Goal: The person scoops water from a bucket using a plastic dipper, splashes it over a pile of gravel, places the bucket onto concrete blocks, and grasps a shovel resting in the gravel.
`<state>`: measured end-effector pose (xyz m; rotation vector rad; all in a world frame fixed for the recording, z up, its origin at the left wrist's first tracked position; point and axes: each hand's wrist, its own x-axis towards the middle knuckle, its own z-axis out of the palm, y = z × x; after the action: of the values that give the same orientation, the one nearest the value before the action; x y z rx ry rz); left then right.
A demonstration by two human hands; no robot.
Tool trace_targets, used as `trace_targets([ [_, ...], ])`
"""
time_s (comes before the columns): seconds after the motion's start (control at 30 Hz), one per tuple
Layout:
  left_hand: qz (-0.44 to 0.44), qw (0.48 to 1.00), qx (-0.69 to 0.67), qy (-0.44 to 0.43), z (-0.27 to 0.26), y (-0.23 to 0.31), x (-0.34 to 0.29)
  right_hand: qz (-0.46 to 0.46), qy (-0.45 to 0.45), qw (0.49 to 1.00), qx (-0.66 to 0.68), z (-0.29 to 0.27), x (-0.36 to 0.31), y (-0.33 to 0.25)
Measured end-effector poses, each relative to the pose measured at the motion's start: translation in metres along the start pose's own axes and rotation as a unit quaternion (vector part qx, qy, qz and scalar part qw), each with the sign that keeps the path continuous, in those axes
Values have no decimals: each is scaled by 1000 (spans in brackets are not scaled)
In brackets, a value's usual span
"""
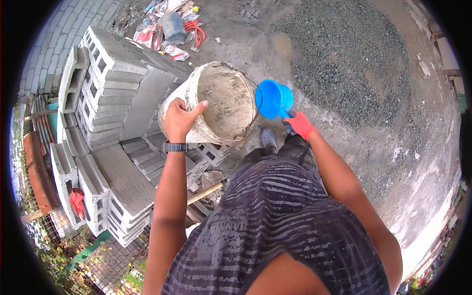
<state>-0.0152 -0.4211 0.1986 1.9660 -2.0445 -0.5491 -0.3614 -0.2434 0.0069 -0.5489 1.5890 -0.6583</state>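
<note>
A cement-smeared white bucket (178,114) leans with its mouth toward me, its inside coated grey. My left hand (183,117), bare and with a dark watch at the wrist, holds the near left side of its rim, thumb laid over the edge. To the right of the bucket is a bright blue dipper (275,101), its open cup tilted left toward the bucket's wire handle. My right hand (299,124), in a red and dark glove, is closed around the dipper's handle.
Grey hollow concrete blocks (132,83) are stacked at the left, with a red glove (77,202) on one of them. A wide gravel pile (349,59) spreads over the ground at the far right. Plastic rubbish (172,29) lies beyond the bucket. A wooden stick (204,192) juts out near my left forearm.
</note>
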Motion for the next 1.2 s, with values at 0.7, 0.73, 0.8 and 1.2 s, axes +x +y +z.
trace_targets([
  [0.7,93,980,171,-27,147,116,41,-44,-127,988,-80,-62,105,52],
  [0.73,101,979,178,-19,153,119,41,-40,-129,988,-76,-66,109,50],
  [0.8,107,976,187,-16,163,123,43,-4,-152,987,-41,-76,114,45],
  [1.2,55,973,221,-40,195,149,48,25,-187,981,-41,-93,156,50],
])
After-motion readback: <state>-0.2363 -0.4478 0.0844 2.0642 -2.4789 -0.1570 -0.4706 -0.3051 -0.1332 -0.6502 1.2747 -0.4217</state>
